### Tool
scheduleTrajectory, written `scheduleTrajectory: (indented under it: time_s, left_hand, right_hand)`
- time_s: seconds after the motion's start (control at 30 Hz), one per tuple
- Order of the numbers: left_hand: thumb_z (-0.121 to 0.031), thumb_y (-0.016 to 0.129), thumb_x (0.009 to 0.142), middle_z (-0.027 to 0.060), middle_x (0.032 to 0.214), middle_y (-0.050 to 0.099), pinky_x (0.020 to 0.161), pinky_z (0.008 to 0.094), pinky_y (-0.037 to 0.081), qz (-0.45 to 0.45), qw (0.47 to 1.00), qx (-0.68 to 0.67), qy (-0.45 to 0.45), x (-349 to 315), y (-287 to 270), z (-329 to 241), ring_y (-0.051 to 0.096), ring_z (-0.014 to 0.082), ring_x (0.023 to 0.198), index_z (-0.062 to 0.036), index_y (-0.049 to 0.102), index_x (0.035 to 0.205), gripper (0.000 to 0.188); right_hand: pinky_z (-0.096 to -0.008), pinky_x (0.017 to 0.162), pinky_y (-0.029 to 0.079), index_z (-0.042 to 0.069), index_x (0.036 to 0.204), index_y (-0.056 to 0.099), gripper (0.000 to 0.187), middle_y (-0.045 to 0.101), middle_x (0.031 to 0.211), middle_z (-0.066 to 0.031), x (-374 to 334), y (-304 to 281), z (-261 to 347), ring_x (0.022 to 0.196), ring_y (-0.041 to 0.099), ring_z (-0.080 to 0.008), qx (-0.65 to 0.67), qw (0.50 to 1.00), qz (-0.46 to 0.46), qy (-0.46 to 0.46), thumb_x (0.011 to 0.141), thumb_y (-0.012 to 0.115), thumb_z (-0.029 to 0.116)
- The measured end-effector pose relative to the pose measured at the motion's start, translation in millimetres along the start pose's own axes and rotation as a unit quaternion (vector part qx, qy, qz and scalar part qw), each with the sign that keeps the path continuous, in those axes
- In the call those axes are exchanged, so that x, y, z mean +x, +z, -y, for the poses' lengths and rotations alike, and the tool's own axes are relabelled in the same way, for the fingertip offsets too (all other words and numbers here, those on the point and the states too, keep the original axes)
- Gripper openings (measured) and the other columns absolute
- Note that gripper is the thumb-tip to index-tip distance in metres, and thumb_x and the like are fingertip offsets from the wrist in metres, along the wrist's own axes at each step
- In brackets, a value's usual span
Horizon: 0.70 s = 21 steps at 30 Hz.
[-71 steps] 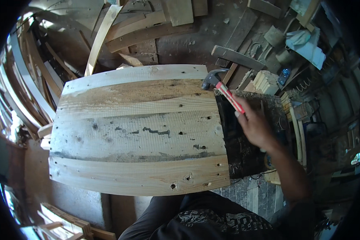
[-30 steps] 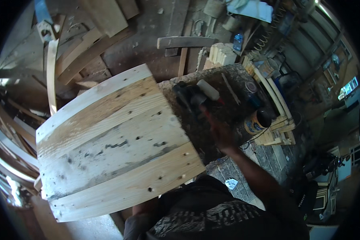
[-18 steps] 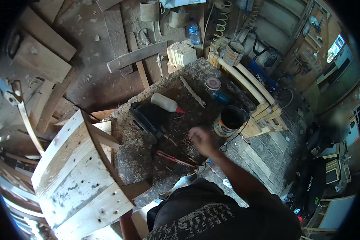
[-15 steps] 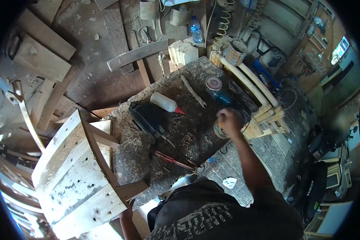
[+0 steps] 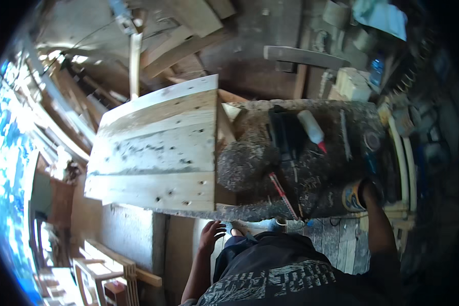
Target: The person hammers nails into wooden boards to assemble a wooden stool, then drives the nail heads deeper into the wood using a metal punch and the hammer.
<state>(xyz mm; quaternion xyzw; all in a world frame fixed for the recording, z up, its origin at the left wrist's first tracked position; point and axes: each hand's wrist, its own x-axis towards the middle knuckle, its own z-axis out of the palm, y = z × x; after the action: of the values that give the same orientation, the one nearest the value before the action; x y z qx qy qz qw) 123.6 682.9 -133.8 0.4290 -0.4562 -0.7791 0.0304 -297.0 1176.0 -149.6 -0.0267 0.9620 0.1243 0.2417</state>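
My right hand [image 5: 371, 194] reaches into the mouth of a yellow and blue can [image 5: 350, 198] at the bench's right front; its fingers are hidden inside. Below the near edge of a panel of joined wooden boards [image 5: 158, 148], my left hand [image 5: 212, 235] hangs in the air with fingers apart, holding nothing. The panel has dark marks and nail holes and rests on the left end of the bench. Between the hands lies a slim red tool [image 5: 282, 194]. Behind it are a black tool [image 5: 285, 130] and a white squeeze bottle [image 5: 311, 127] with a red tip.
The rough, dirty workbench [image 5: 245, 168] also bears a thin stick [image 5: 346, 133] and a teal power tool with a round disc [image 5: 371, 145]. Pale wooden rails [image 5: 400, 158] stand at its right end. A light block stack [image 5: 353, 84] and a water bottle [image 5: 376, 71] are behind.
The view has swung left. My right hand has gone from above the can's rim down into it. My left hand has come away from the panel's corner and opened.
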Motion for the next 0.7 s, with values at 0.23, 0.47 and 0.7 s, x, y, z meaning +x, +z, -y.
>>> scheduleTrajectory:
  time_s: [0.23,0.47,0.7]
  left_hand:
    - [-0.025,0.061,0.094,0.0116,0.101,0.067,0.078,0.0313,0.051,-0.015,0.996,0.077,0.04,-9,6,-4,0.065,0.018,0.09,-0.0013,0.059,0.113,0.03]
    - [-0.024,0.067,0.089,0.0109,0.106,0.068,0.086,0.0332,0.05,0.056,0.898,0.388,0.197,-29,23,-43,0.065,0.0204,0.097,-0.0035,0.063,0.112,0.031]
    - [-0.031,0.065,0.09,0.0147,0.108,0.067,0.083,0.037,0.051,0.137,0.858,0.442,0.223,-21,42,-63,0.065,0.0275,0.092,-0.0025,0.061,0.117,0.04]
  right_hand:
    - [-0.041,0.088,0.046,0.003,0.114,0.06,0.044,0.06,0.12,-0.0207,54,69,-71,0.11,0.058,-0.0341,0.106,0.984,-0.146,-0.001,0.087,0.058,0.038]
    - [-0.0385,0.089,0.046,0.002,0.113,0.061,0.034,0.062,0.117,-0.0191,-20,-6,-22,0.107,0.06,-0.0276,0.201,0.965,-0.162,-0.045,0.095,0.049,0.028]
    - [-0.0413,0.088,0.046,0.001,0.111,0.062,0.038,0.062,0.113,-0.0188,-16,-3,-10,0.108,0.059,-0.0306,0.211,0.966,-0.147,0.017,0.097,0.044,0.033]
